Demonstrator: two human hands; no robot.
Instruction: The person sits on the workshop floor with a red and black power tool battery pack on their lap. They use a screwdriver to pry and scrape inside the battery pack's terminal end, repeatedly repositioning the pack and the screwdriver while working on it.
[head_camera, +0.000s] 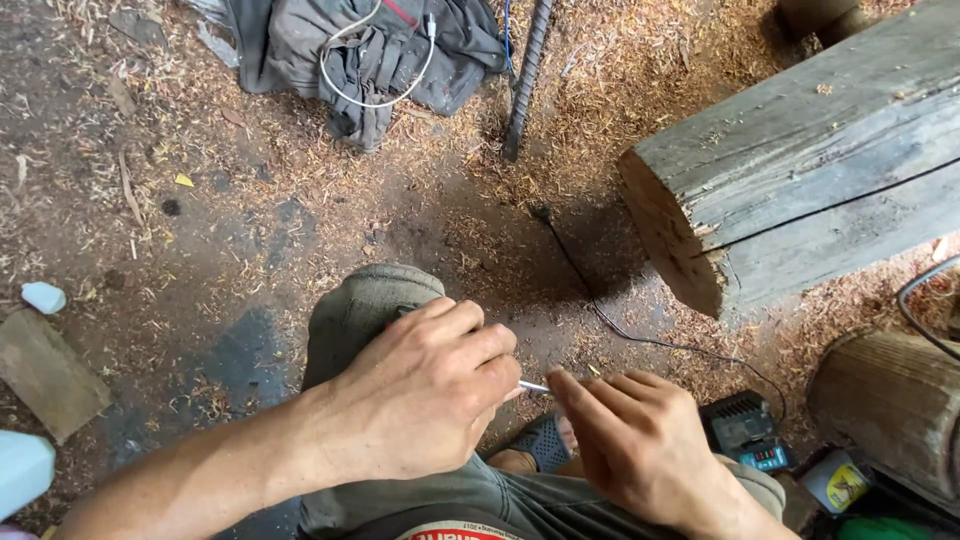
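Observation:
My left hand (425, 385) is closed over my raised knee and grips a thin metal pin (533, 386) whose tip sticks out to the right. Beside it, my right hand (640, 440) has loosely curled fingers, and its fingertips touch the pin's free end. Both hands hover above my lap in grey-green trousers (365, 305). Below them a foot in a dark sandal (545, 440) shows. What the left palm hides cannot be seen.
A heavy weathered timber beam (800, 160) lies at the right on a sawdust-strewn dirt floor. A thin black wire (640, 335) runs under it. A battery pack (745, 435) and a round log (890, 400) sit lower right. Grey clothing with a white cable (370, 50) and a rebar rod (528, 75) lie beyond.

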